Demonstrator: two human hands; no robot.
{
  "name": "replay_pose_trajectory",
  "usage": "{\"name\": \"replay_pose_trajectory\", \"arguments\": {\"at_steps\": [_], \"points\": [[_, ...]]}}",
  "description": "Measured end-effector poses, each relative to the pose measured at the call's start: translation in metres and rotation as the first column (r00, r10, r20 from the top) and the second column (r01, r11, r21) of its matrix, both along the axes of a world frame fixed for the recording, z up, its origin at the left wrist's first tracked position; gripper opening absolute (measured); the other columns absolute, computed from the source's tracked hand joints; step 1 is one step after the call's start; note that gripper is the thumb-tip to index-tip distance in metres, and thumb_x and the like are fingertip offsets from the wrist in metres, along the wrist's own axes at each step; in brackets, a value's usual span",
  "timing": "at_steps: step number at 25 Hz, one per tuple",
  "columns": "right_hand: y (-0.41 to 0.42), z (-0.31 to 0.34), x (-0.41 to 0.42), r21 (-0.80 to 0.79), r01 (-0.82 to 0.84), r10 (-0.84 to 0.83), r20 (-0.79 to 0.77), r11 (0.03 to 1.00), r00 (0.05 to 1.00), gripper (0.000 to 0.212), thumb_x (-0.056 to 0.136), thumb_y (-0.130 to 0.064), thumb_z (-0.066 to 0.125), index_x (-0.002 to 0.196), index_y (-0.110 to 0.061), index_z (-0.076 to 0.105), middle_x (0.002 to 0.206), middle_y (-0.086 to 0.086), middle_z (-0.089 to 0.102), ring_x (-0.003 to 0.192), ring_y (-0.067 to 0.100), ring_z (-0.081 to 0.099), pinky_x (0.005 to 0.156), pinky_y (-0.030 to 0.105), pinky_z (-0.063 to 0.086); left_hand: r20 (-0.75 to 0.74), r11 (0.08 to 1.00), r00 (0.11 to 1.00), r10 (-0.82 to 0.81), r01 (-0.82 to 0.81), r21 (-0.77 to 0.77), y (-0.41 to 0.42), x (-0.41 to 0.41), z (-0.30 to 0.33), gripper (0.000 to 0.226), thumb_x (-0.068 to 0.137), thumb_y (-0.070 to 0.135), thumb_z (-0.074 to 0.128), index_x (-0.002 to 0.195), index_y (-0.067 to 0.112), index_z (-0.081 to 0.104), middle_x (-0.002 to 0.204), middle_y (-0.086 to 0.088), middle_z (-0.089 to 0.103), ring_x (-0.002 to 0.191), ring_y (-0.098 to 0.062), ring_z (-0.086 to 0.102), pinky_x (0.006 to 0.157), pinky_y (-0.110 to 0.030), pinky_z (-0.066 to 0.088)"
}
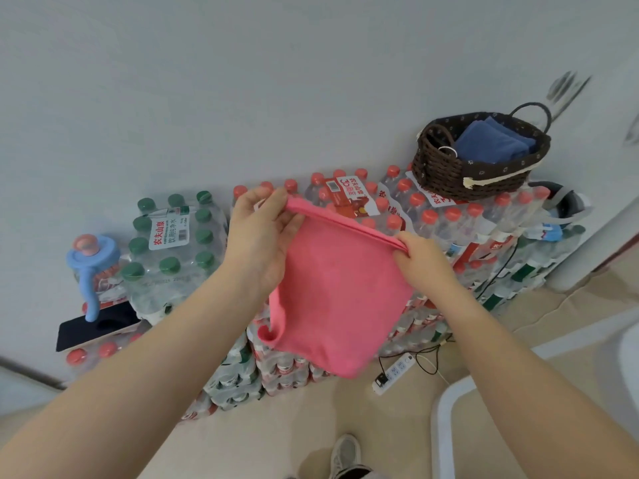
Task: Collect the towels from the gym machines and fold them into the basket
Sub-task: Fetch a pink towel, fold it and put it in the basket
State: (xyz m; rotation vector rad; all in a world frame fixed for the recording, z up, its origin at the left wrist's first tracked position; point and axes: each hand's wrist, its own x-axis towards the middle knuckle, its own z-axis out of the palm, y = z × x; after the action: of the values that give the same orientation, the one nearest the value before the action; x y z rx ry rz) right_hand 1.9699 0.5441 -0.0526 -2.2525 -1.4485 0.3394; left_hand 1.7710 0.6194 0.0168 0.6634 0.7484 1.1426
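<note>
A pink towel [337, 292] is held up in the air in front of stacked packs of bottled water [449, 233], its top edge stretched between the two hands. The left hand [262, 233] pinches the upper left corner; the right hand [420, 257] grips the upper right corner, fingers curled round the hem. The cloth hangs doubled, so the folding step appears to be under way. A blue towel [491, 141] already lies folded in the dark woven basket [460, 174], which is set on the red-capped packs, up and to the right. Next, another fold is probably called for, then a reach to the basket. On a green-capped pack [173, 243], a white label reads 农夫山泉 [158, 233]; smaller print is too blurred to be read.
</note>
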Motion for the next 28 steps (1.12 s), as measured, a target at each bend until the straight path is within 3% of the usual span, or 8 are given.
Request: {"name": "replay_pose_trajectory", "arguments": {"at_steps": [4,6,9,13,15,21,24,28], "points": [[-0.01,-0.016,0.004,-0.014,0.109,-0.109,-0.012,0.994,0.994,0.026,0.092,-0.004,0.039,0.099,-0.011,0.063,0.082,0.007,0.06,0.074,0.023,0.054,0.057,0.03,0.039,-0.112,0.993,0.993,0.048,-0.06,-0.104,0.008,-0.028,-0.038,0.023,0.095,0.004,0.042,0.086,0.019,0.056,0.081,-0.002,0.057,0.069,-0.01,0.052,0.058,-0.016,0.051],[-0.011,-0.01,0.004,0.085,0.149,-0.128,-0.214,0.985,0.968,0.026,0.09,-0.002,0.044,0.096,-0.013,0.067,0.08,0.005,0.06,0.068,0.02,0.052,0.052,0.022,0.039,-0.151,0.988,0.987,0.052,-0.073,-0.137,0.015,-0.044,-0.043,0.02,0.095,0.005,0.043,0.087,0.014,0.059,0.081,-0.002,0.059,0.068,-0.01,0.053,0.058,-0.016,0.049],[-0.009,0.0,-0.001,0.212,0.335,-0.13,-0.638,0.918,0.759,0.017,0.091,-0.005,0.052,0.094,-0.016,0.065,0.082,0.004,0.059,0.065,0.014,0.052,0.051,0.017,0.044,-0.285,0.996,0.958,-0.01,-0.015,-0.084,0.025,-0.065,-0.045,0.015,0.091,0.0,0.049,0.099,0.006,0.06,0.08,-0.002,0.06,0.068,-0.007,0.054,0.064,-0.015,0.048],[0.024,0.002,-0.013,0.318,0.484,0.006,-0.84,0.815,0.542,0.016,0.094,-0.004,0.048,0.088,-0.013,0.06,0.087,-0.004,0.06,0.083,0.007,0.059,0.072,0.016,0.055,-0.759,0.961,0.647,0.074,0.156,0.227,0.043,-0.08,-0.056,0.034,0.084,-0.004,0.051,0.112,0.014,0.059,0.082,0.004,0.06,0.067,-0.006,0.053,0.063,-0.015,0.043],[0.046,0.003,-0.012,0.374,0.522,0.013,-0.822,0.767,0.569,0.015,0.094,-0.005,0.049,0.092,-0.013,0.061,0.085,-0.005,0.06,0.081,0.005,0.059,0.076,0.018,0.054,-0.798,0.932,0.579,0.166,0.173,0.319,0.057,-0.081,-0.057,0.019,0.087,0.005,0.055,0.1,0.015,0.064,0.071,0.003,0.057,0.057,-0.008,0.047,0.054,-0.017,0.039],[0.12,0.007,0.01,0.545,0.371,-0.169,-0.384,0.752,0.908,0.012,0.087,-0.017,0.06,0.08,-0.014,0.069,0.092,0.006,0.049,0.09,0.015,0.046,0.079,0.025,0.035,-0.599,0.983,0.795,0.098,0.017,0.183,0.118,-0.068,-0.048,0.019,0.095,0.013,0.046,0.082,0.018,0.058,0.037,0.007,0.052,0.032,-0.003,0.05,0.034,-0.012,0.037],[0.164,0.015,0.028,0.525,0.348,-0.243,-0.261,0.776,0.934,0.025,0.086,-0.02,0.061,0.086,0.005,0.07,0.085,0.012,0.047,0.085,0.022,0.05,0.069,0.023,0.03,-0.48,0.988,0.874,0.078,-0.003,0.154,0.154,-0.048,-0.047,0.021,0.098,0.014,0.039,0.082,0.02,0.053,0.044,0.007,0.063,0.041,-0.004,0.061,0.037,-0.012,0.043],[0.225,0.017,0.058,0.39,0.336,-0.229,-0.295,0.857,0.928,0.028,0.084,-0.024,0.062,0.089,0.002,0.072,0.067,0.026,0.059,0.066,0.011,0.048,0.06,0.03,0.035,-0.435,0.991,0.895,0.102,-0.053,0.123,0.205,-0.018,-0.053,0.022,0.097,0.012,0.04,0.082,0.018,0.055,0.068,-0.003,0.069,0.052,-0.004,0.066,0.051,-0.014,0.053]]}}
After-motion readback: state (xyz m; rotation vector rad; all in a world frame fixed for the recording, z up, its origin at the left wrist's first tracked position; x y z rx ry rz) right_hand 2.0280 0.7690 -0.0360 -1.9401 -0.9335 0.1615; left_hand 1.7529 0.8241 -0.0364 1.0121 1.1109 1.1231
